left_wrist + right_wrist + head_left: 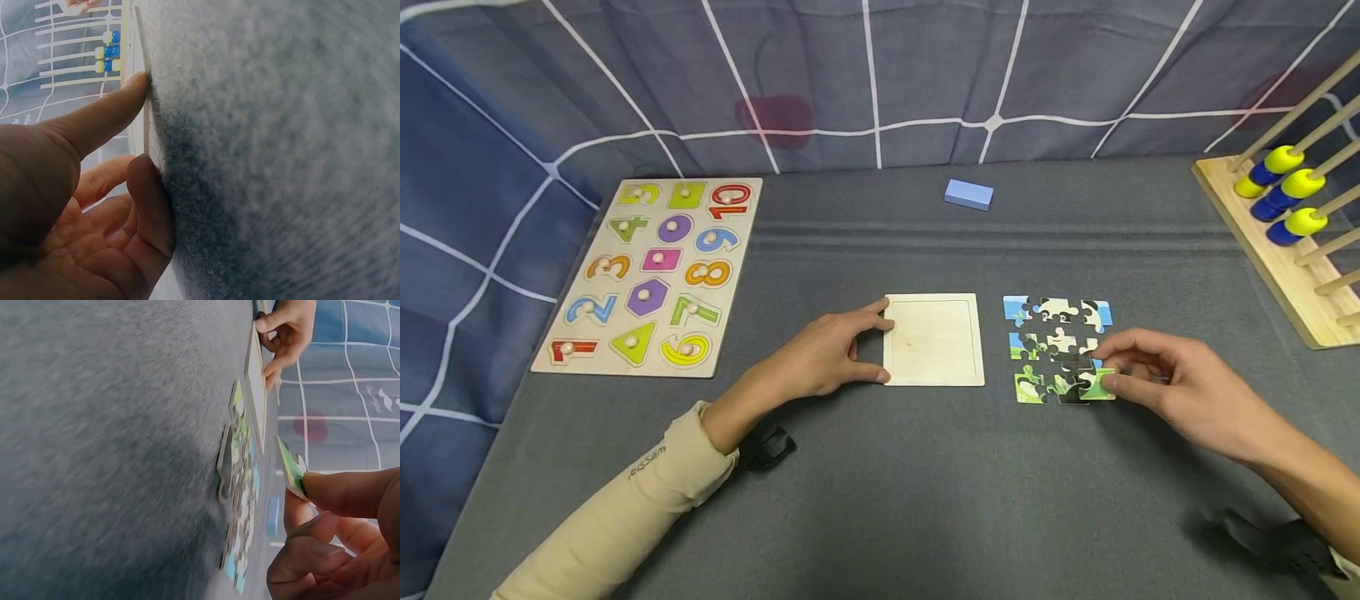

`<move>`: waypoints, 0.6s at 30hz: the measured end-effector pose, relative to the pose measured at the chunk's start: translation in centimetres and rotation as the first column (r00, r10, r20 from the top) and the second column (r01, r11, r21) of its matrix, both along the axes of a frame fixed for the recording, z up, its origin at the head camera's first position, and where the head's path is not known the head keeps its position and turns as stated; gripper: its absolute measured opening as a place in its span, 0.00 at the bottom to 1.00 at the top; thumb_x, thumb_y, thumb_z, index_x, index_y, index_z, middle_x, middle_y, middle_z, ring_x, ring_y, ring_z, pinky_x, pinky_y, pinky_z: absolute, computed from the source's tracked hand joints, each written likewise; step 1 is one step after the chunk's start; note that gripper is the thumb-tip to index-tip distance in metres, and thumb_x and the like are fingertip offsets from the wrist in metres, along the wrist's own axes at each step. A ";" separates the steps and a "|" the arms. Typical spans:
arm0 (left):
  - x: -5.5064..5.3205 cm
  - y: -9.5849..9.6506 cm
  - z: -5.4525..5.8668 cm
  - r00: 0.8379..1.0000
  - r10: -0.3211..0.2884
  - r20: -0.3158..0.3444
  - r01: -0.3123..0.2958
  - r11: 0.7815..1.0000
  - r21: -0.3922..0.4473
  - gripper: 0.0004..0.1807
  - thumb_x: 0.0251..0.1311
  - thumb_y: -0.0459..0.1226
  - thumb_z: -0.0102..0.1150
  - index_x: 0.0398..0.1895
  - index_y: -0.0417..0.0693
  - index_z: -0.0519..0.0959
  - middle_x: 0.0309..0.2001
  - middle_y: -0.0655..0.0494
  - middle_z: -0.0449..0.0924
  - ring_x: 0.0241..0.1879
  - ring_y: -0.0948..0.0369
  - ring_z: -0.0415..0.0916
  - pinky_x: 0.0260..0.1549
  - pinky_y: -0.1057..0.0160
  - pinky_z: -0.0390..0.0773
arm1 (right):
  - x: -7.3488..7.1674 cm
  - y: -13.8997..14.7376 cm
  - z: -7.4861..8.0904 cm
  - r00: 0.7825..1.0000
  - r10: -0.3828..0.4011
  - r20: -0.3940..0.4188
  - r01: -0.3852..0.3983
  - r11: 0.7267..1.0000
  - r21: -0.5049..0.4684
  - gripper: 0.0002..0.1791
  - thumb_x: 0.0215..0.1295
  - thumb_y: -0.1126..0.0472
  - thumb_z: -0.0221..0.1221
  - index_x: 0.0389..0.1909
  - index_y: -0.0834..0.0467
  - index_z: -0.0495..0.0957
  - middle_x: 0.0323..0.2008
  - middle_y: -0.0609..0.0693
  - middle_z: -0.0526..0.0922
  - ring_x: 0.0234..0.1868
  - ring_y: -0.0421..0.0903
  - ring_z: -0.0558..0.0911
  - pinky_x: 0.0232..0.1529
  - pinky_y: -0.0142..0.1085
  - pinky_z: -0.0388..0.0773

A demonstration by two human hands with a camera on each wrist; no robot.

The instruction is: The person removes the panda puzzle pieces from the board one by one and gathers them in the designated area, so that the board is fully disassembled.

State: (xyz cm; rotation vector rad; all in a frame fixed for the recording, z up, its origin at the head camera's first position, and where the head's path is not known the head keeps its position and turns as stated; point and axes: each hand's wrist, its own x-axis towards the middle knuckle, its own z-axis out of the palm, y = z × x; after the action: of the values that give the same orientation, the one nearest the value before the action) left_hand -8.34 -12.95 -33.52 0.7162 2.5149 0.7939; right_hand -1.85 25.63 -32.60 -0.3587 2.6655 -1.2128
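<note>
A green-edged puzzle piece (1099,386) is pinched between the thumb and fingers of my right hand (1183,387). In the right wrist view this puzzle piece (289,465) is raised off the table. Beneath and beside it lie the other panda puzzle pieces (1058,312), set out in loose rows. My left hand (823,354) touches the left edge of a square, pale wooden puzzle tray (934,342), thumb near the lower corner and a finger higher up. In the left wrist view, the thumb (112,115) lies straight against the tray's edge.
A number-and-shape peg board (647,279) lies at the left. A blue block (969,194) sits toward the back, near the checked curtain (820,75). At the far right stands a wooden bead frame (1270,250) with yellow and blue beads.
</note>
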 end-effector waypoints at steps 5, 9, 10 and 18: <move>0.0 0.0 0.0 1.000 -0.001 -0.001 0.001 1.000 0.002 0.34 0.54 0.42 0.74 0.65 0.43 0.74 0.74 0.50 0.58 0.22 0.67 0.69 0.28 0.64 0.70 | 0.5 1.1 -0.4 1.000 -0.018 -0.011 0.019 0.996 0.087 0.10 0.64 0.69 0.63 0.45 0.56 0.80 0.28 0.45 0.79 0.24 0.41 0.73 0.22 0.34 0.65; -0.1 0.0 0.0 1.000 -0.001 -0.001 0.001 1.000 -0.002 0.34 0.54 0.42 0.74 0.65 0.44 0.74 0.74 0.50 0.58 0.23 0.67 0.70 0.28 0.64 0.70 | 0.7 1.4 -1.0 0.998 -0.004 -0.055 0.009 0.995 0.095 0.12 0.62 0.72 0.64 0.43 0.56 0.80 0.26 0.43 0.79 0.22 0.39 0.71 0.21 0.33 0.63; -0.1 0.0 0.0 1.000 0.000 0.000 0.000 1.000 -0.003 0.34 0.54 0.42 0.74 0.65 0.44 0.74 0.74 0.50 0.58 0.23 0.67 0.70 0.28 0.64 0.70 | 0.7 1.4 -1.2 0.998 0.002 -0.070 0.004 0.996 0.091 0.12 0.61 0.73 0.64 0.42 0.56 0.80 0.26 0.43 0.78 0.22 0.39 0.71 0.21 0.33 0.62; 0.0 0.0 0.1 1.000 -0.001 0.000 0.001 1.000 -0.006 0.34 0.54 0.42 0.74 0.65 0.44 0.74 0.74 0.51 0.57 0.23 0.66 0.70 0.29 0.64 0.70 | 0.8 1.3 -2.0 0.981 0.036 -0.192 -0.008 0.989 0.147 0.16 0.54 0.76 0.67 0.39 0.56 0.79 0.22 0.42 0.72 0.21 0.37 0.67 0.20 0.32 0.61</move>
State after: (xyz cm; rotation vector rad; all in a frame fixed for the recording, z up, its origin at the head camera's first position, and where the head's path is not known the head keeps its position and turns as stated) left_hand -8.34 -12.97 -33.45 0.7157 2.5154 0.7854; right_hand -1.07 26.90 -34.61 -0.5062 2.8857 -1.0168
